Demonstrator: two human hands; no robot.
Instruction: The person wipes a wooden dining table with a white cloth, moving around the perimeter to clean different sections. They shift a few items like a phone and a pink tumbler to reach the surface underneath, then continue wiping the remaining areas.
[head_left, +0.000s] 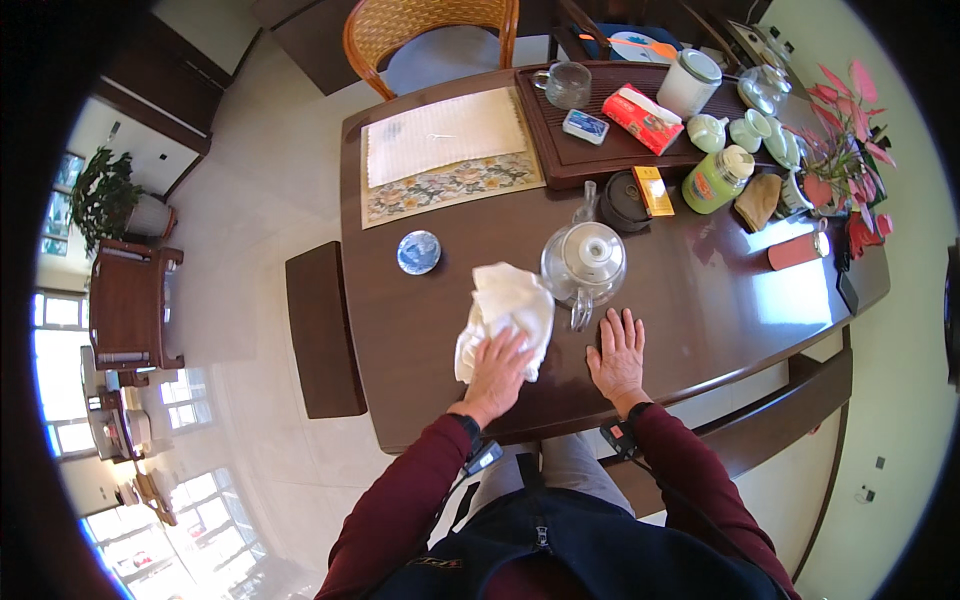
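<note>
My left hand (497, 376) presses down on a white cloth (510, 304) that lies bunched on the dark wooden table (405, 337). Whether its fingers grip the fabric cannot be told. Flat on the tabletop, fingers slightly spread, my right hand (619, 356) holds nothing. Just beyond it stands a clear glass teapot (583, 262), its handle pointing towards me and its spout away. The cloth's right edge is close beside the teapot. A small blue-and-white round dish or lid (418, 253) sits to the left, past the cloth.
A tea tray (555, 161) at the back holds a glass mug (568, 85), a red tissue pack (643, 120), a white canister (688, 84) and green teaware. Nearer are a green jar (718, 180) and a pink tumbler (798, 251). Placemats (450, 184) lie back left; benches (322, 330) flank the table.
</note>
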